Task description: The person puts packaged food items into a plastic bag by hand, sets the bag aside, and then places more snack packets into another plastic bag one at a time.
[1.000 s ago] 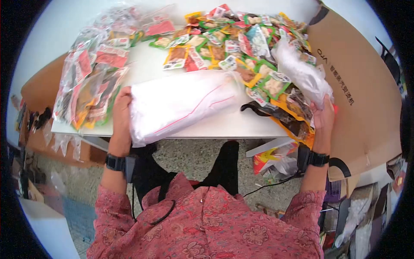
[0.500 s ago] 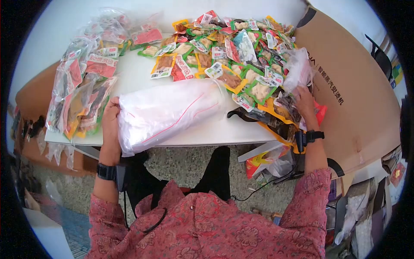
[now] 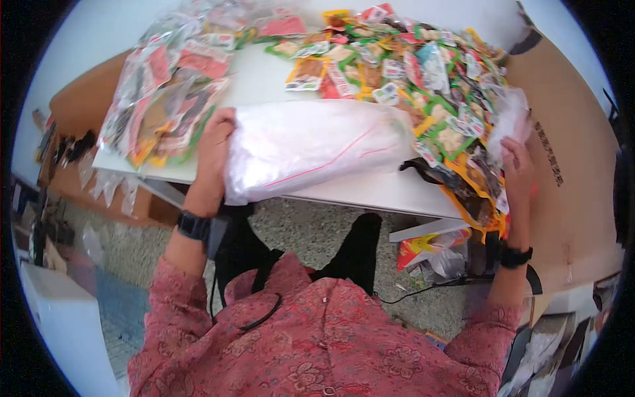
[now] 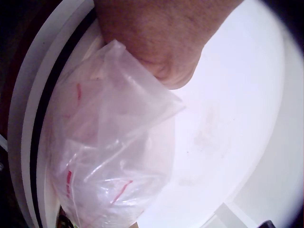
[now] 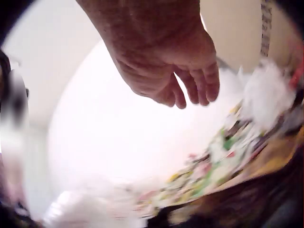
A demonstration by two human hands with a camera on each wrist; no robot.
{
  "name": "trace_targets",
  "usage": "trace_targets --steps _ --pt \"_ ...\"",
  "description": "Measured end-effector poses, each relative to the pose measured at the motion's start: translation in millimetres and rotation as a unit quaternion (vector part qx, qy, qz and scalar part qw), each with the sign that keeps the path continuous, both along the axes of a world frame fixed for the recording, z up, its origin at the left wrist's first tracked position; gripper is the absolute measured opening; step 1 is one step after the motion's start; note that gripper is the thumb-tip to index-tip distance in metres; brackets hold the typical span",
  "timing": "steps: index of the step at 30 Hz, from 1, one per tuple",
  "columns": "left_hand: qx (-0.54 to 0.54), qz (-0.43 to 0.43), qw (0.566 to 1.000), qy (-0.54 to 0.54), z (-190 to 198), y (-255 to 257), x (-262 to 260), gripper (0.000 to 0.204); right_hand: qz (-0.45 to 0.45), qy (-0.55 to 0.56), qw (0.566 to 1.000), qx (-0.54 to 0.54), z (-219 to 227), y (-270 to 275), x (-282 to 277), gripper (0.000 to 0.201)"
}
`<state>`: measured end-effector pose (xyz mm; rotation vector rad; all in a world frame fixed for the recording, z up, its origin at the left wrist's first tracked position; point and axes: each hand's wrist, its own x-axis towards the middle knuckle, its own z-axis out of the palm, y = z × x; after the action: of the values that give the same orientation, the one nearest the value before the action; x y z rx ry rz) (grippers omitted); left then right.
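A thick bundle of clear plastic bags [image 3: 317,149] with red lines lies near the table's front edge. My left hand [image 3: 215,149] grips its left end, fingers curled at the corner. In the left wrist view the bundle [image 4: 114,142] spreads beneath that hand [image 4: 152,42], whose fingertips are hidden. My right hand [image 3: 519,162] is at the table's right side, close to a crumpled clear plastic bag [image 3: 509,116]. The right wrist view shows this hand [image 5: 166,61] with loosely bent fingers and nothing between them, the crumpled bag [image 5: 268,92] beyond it.
Many small food packets [image 3: 377,63] are heaped across the back and right of the table [image 3: 258,79]. Filled clear bags [image 3: 172,106] lie at the left. A large cardboard sheet [image 3: 562,192] stands along the right side. Below it, a red-yellow bag [image 3: 423,246] sits under the table.
My right hand has put the crumpled plastic bag down at the right edge and let go of it. The left hand keeps its place on the bundle while the head view shifts.
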<state>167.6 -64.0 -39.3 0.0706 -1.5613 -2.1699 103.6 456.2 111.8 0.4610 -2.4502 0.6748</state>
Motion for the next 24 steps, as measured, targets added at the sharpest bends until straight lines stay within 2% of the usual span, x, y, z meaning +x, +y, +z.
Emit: trace_targets --steps 2,4,6,7,8,9,10,11,12,13,15,16,18,19,20,22,23,24 --pt "0.031 -0.004 1.0 -0.001 6.2 7.2 3.9 0.018 0.078 -0.23 0.968 -0.072 -9.6 -56.1 23.5 0.036" --pt "0.062 -0.016 0.998 0.007 14.5 13.6 5.3 0.018 0.163 -0.28 0.945 -0.035 -13.8 -115.4 53.5 0.051" --pt "0.113 -0.053 0.992 0.012 20.4 17.7 9.9 0.02 0.248 -0.245 0.936 0.042 -49.2 -130.9 45.2 0.059" --pt "0.13 -0.065 0.989 0.011 19.3 15.9 8.9 0.021 0.251 -0.244 0.936 0.039 -50.0 -144.4 52.0 0.059" --pt "0.125 -0.063 0.99 0.011 14.5 14.1 8.2 0.021 0.271 -0.256 0.927 -0.033 -49.1 -161.6 63.7 0.059" --pt "0.147 -0.1 0.984 0.028 9.3 11.3 7.7 0.019 0.291 -0.267 0.913 -0.105 -46.6 -176.4 74.6 0.059" --pt "0.167 -0.135 0.976 0.046 9.3 8.0 8.6 0.017 0.299 -0.264 0.911 -0.11 -39.2 -187.1 84.7 0.059" --pt "0.157 -0.128 0.978 0.048 22.9 13.7 17.0 0.017 0.33 -0.119 0.936 -0.033 -27.7 -196.2 95.8 0.053" --pt "0.192 -0.128 0.972 0.033 35.8 24.0 28.1 0.018 0.35 0.032 0.935 0.042 -17.4 -205.0 105.3 0.047" --pt "0.227 -0.127 0.965 0.018 45.8 32.9 37.3 0.023 0.357 0.038 0.933 0.03 -8.5 -213.1 114.8 0.047" --pt "0.205 -0.137 0.969 0.017 47.8 36.6 42.5 0.03 0.444 0.1 0.89 -0.019 2.9 -226.0 128.4 0.039" --pt "0.196 -0.154 0.968 0.014 49.5 36.3 43.8 0.037 0.446 0.108 0.888 -0.032 1.4 -231.9 128.7 0.039" --pt "0.166 -0.172 0.971 0.024 55.5 36.9 47.0 0.037 0.485 0.207 0.848 -0.045 -2.0 -242.1 129.5 0.035" --pt "0.15 -0.193 0.969 0.035 57.8 35.7 47.7 0.037 0.474 0.208 0.854 -0.062 7.8 -245.3 138.1 0.026" --pt "0.145 -0.191 0.97 0.038 57.3 32.8 46.5 0.037 0.475 0.213 0.852 -0.065 8.4 -244.6 141.3 0.026" --pt "0.155 -0.264 0.952 0.004 57.1 30.7 44.3 0.035 0.507 0.212 0.835 0.004 8.3 -241.7 146.9 0.026" --pt "0.153 -0.263 0.953 0.007 59.9 32.2 46.8 0.035 0.512 0.226 0.828 -0.032 7.0 -246.5 150.4 0.016" --pt "0.045 -0.233 0.971 -0.002 62.8 35.3 52.6 0.033 0.513 0.228 0.827 -0.033 4.1 -246.6 152.5 0.016"
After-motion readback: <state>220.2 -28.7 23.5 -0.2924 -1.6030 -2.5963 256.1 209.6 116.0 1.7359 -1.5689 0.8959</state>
